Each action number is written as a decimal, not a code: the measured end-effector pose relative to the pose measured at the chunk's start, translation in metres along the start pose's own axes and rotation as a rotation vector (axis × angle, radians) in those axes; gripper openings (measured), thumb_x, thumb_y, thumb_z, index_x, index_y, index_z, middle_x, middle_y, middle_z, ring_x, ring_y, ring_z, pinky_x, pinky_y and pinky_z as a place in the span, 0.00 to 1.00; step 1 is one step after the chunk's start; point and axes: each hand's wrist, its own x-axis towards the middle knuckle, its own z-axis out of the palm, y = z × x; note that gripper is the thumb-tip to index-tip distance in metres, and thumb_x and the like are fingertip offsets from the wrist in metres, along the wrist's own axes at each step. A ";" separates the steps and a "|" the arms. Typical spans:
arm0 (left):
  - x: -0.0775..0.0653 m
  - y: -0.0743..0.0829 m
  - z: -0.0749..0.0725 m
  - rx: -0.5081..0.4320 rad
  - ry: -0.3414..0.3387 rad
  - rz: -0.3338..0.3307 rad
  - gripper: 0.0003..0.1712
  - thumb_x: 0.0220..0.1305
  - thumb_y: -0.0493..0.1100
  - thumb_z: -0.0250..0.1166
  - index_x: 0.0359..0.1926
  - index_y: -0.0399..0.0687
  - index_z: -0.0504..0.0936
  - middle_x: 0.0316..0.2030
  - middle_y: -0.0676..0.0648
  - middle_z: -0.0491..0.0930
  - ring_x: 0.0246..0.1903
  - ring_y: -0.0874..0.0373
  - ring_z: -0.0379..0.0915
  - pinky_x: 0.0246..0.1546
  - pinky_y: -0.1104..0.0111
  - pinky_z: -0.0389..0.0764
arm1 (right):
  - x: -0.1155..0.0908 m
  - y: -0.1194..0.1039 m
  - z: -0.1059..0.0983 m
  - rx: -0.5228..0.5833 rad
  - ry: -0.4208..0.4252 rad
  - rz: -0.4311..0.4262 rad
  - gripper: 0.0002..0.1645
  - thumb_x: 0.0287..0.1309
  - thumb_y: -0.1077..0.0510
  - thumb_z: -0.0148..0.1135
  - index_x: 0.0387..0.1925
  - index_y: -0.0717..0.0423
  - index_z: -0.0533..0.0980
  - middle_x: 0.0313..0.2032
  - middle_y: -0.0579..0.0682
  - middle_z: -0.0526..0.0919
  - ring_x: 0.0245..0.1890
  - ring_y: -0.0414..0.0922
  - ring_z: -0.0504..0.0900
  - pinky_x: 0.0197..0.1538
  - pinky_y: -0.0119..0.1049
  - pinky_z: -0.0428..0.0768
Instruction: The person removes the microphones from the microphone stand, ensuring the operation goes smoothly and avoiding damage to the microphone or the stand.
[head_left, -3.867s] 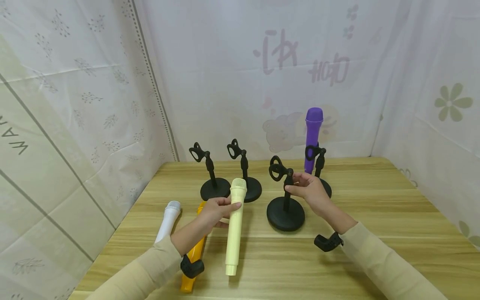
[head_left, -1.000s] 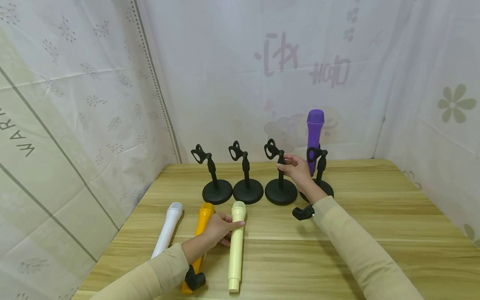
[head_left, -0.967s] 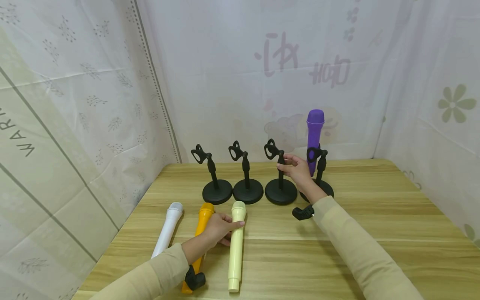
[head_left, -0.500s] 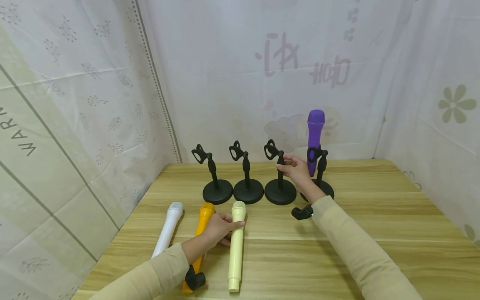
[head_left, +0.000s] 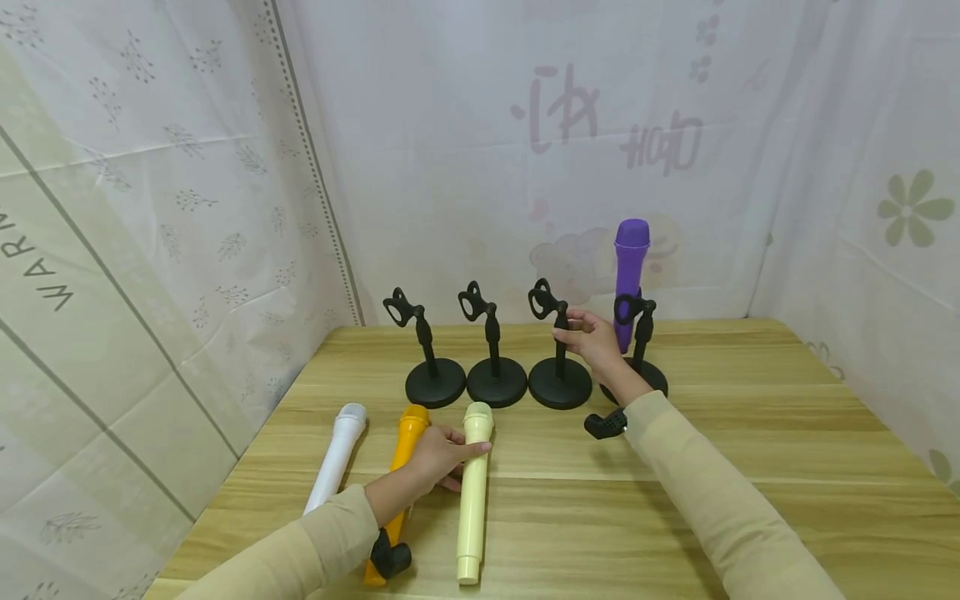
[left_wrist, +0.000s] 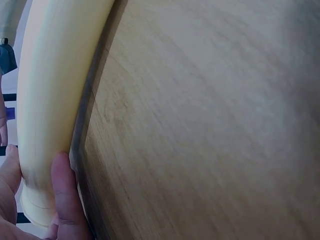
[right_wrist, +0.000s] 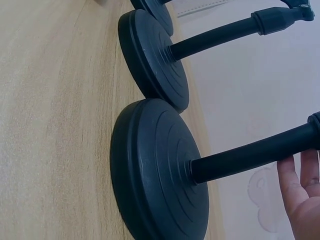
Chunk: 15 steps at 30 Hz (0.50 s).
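Observation:
My left hand (head_left: 437, 458) grips a cream-yellow microphone (head_left: 472, 517) near its head, thumb on top and fingers beneath. The microphone lies on or just over the table; the left wrist view shows its handle (left_wrist: 60, 90) close up. My right hand (head_left: 596, 340) pinches the upright of a black microphone stand (head_left: 560, 385), whose round base rests on the table in the right wrist view. This stand's clip holds nothing. Two more stands, one (head_left: 496, 383) beside it and another (head_left: 435, 383) farther left, also have bare clips. A purple microphone (head_left: 632, 250) stands upright at the rightmost stand (head_left: 648, 379).
An orange microphone (head_left: 411, 429), partly behind my left forearm, and a white microphone (head_left: 337, 458) lie at the left of the wooden table (head_left: 735, 467). A patterned white curtain (head_left: 450, 167) hangs behind and on both sides.
Since the oldest frame, my right hand has moved its stand back into line with the others. My left hand has brought the cream-yellow microphone lower and nearer. Over the last second, hardly anything moves.

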 end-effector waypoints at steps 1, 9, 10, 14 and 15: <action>0.000 0.000 0.000 0.001 0.001 0.001 0.34 0.38 0.58 0.71 0.36 0.36 0.70 0.25 0.43 0.72 0.17 0.56 0.72 0.17 0.59 0.78 | 0.000 0.000 0.000 0.006 0.000 0.003 0.27 0.41 0.59 0.70 0.46 0.58 0.72 0.39 0.54 0.76 0.36 0.47 0.80 0.42 0.43 0.76; 0.002 -0.001 0.002 0.036 0.025 -0.006 0.34 0.36 0.58 0.72 0.35 0.37 0.70 0.23 0.43 0.71 0.16 0.56 0.71 0.16 0.61 0.77 | -0.003 -0.003 0.001 0.022 -0.004 0.030 0.28 0.44 0.61 0.68 0.49 0.60 0.69 0.41 0.56 0.75 0.38 0.47 0.79 0.45 0.43 0.74; 0.002 0.000 0.003 0.038 0.027 -0.004 0.34 0.36 0.58 0.72 0.35 0.37 0.70 0.22 0.43 0.71 0.16 0.56 0.70 0.16 0.61 0.77 | -0.003 -0.003 0.001 0.023 -0.002 0.029 0.27 0.44 0.61 0.68 0.48 0.59 0.70 0.41 0.56 0.75 0.37 0.47 0.79 0.45 0.43 0.75; 0.002 0.000 0.004 0.047 0.031 0.004 0.34 0.36 0.58 0.72 0.35 0.38 0.70 0.20 0.44 0.70 0.14 0.57 0.69 0.15 0.61 0.77 | -0.003 -0.002 0.000 0.022 0.004 0.025 0.26 0.43 0.61 0.69 0.47 0.57 0.71 0.40 0.54 0.76 0.36 0.46 0.80 0.44 0.41 0.76; 0.002 0.000 0.004 0.050 0.032 0.006 0.34 0.36 0.58 0.72 0.35 0.38 0.69 0.20 0.44 0.70 0.14 0.57 0.68 0.15 0.61 0.77 | -0.003 -0.002 0.000 0.024 0.004 0.024 0.26 0.43 0.61 0.69 0.47 0.57 0.71 0.40 0.54 0.76 0.36 0.46 0.80 0.44 0.41 0.76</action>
